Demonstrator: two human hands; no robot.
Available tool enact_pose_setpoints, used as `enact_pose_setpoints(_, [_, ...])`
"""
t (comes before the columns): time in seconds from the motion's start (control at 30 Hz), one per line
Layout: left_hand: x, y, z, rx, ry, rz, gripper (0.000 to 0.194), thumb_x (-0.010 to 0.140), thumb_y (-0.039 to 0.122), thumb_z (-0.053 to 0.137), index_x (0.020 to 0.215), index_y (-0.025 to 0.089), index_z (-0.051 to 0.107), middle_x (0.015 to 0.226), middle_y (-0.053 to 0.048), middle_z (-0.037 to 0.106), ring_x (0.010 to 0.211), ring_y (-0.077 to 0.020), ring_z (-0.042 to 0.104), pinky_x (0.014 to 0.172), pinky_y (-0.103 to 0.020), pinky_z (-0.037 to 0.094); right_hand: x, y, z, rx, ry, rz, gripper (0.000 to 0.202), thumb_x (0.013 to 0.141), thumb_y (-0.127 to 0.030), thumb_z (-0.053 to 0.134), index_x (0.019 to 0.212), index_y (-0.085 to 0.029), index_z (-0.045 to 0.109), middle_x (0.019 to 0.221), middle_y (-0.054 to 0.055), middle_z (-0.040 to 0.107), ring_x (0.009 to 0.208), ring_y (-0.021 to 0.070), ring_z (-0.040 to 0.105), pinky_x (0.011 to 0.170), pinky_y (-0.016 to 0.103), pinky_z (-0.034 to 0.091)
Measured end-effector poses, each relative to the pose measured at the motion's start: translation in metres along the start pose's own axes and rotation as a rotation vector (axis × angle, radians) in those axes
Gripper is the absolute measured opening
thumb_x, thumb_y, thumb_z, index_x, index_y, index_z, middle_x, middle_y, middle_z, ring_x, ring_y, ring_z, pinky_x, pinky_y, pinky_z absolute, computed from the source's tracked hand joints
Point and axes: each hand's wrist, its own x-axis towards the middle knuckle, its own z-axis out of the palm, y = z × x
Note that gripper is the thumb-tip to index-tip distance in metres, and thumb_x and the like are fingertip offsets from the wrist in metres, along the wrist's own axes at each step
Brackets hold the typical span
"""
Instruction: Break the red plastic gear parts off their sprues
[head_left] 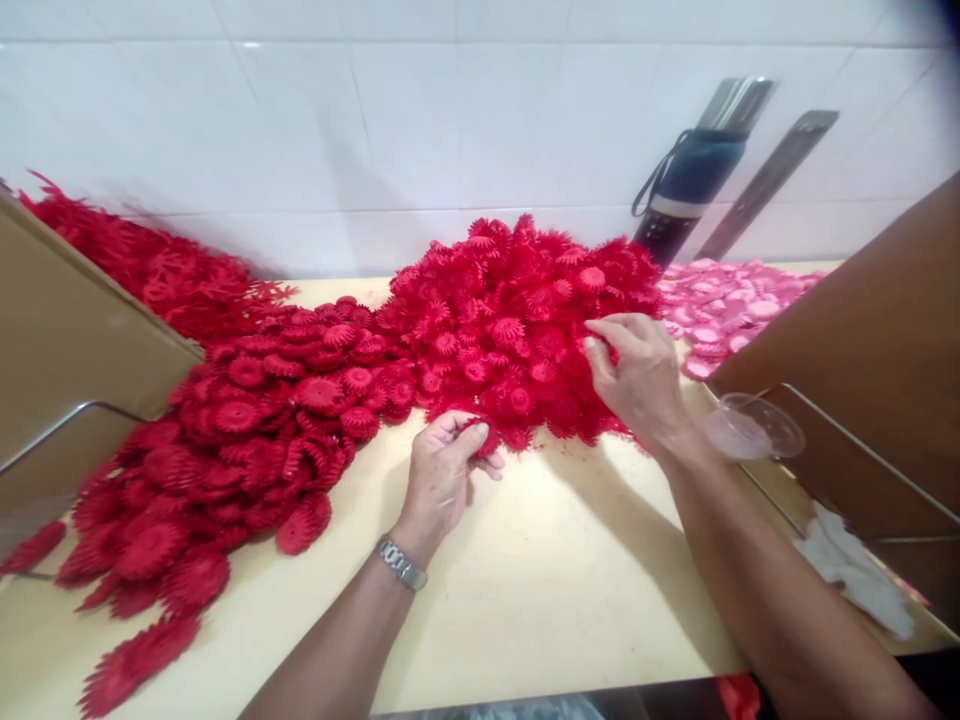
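Note:
My left hand (442, 470), with a metal-banded watch on the wrist, pinches a red fringed flower piece (486, 438) between thumb and fingers, just above the tabletop. My right hand (637, 375) is at the right side of a heaped pile of red fringed flower pieces (517, 320). Its thumb and forefinger are curled close around a red flower piece (611, 350), partly hidden by the fingers. Left of my left hand lies a second pile, of darker red scalloped discs (240, 415), spreading toward the table's front left.
Red leaf-like cutouts (172, 270) are heaped at the back left. Pink discs (731, 300) lie at the back right, near a dark blue bottle (694, 165) and a metal ruler (772, 180). Cardboard panels (75, 290) flank both sides. A clear plastic cup (750, 428) and white tissue (851, 570) sit right.

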Motion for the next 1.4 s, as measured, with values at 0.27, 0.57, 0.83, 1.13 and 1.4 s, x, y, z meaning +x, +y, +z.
enact_pose_setpoints(0.27, [0.0, -0.002, -0.001, 0.038, 0.037, -0.001, 0.027, 0.068, 0.035, 0.067, 0.064, 0.016, 0.048, 0.048, 0.007, 0.05, 0.034, -0.006, 0.045, 0.03, -0.015, 0.032, -0.031, -0.071, 0.017, 1.009, -0.813, 0.263, 0.021, 0.075, -0.036, 0.065, 0.079, -0.019, 0.053, 0.062, -0.002, 0.058, 0.058, 0.0126, 0.056, 0.053, 0.024, 0.044])
enact_pose_setpoints(0.57, [-0.002, 0.001, 0.0, -0.034, -0.062, 0.017, 0.025, 0.072, 0.033, 0.065, 0.064, 0.014, 0.05, 0.053, 0.005, 0.052, 0.04, -0.0072, 0.051, 0.037, -0.018, 0.04, -0.035, -0.067, 0.023, 1.12, -0.829, 0.24, 0.017, 0.083, -0.03, 0.052, 0.073, -0.018, 0.047, 0.055, -0.003, 0.057, 0.048, 0.0095, 0.051, 0.046, 0.02, 0.037])
enact_pose_setpoints(0.83, [-0.001, 0.0, 0.0, -0.067, -0.018, 0.04, 0.022, 0.072, 0.028, 0.064, 0.067, 0.014, 0.048, 0.055, 0.004, 0.055, 0.044, -0.0088, 0.056, 0.042, -0.019, 0.045, -0.016, -0.029, 0.013, 0.252, -0.066, 0.049, 0.013, 0.081, -0.015, 0.044, 0.08, -0.015, 0.057, 0.069, 0.003, 0.054, 0.064, 0.0155, 0.05, 0.06, 0.027, 0.041])
enact_pose_setpoints(1.13, [0.0, -0.002, 0.0, -0.04, -0.01, 0.004, 0.015, 0.069, 0.022, 0.064, 0.073, 0.012, 0.054, 0.054, 0.001, 0.06, 0.045, -0.012, 0.058, 0.045, -0.022, 0.049, -0.013, -0.035, 0.009, 0.38, -0.269, -0.007, 0.013, 0.081, -0.026, 0.055, 0.088, -0.017, 0.062, 0.08, 0.005, 0.061, 0.076, 0.0178, 0.055, 0.071, 0.032, 0.045])
enact_pose_setpoints(1.4, [-0.002, -0.004, 0.002, -0.097, -0.041, -0.013, 0.016, 0.071, 0.025, 0.064, 0.066, 0.011, 0.06, 0.057, -0.002, 0.062, 0.053, -0.0139, 0.062, 0.049, -0.024, 0.052, -0.032, -0.067, 0.024, 0.854, -0.677, 0.116, 0.005, 0.077, -0.015, 0.058, 0.072, -0.015, 0.058, 0.063, -0.003, 0.056, 0.056, 0.0074, 0.049, 0.051, 0.017, 0.039])
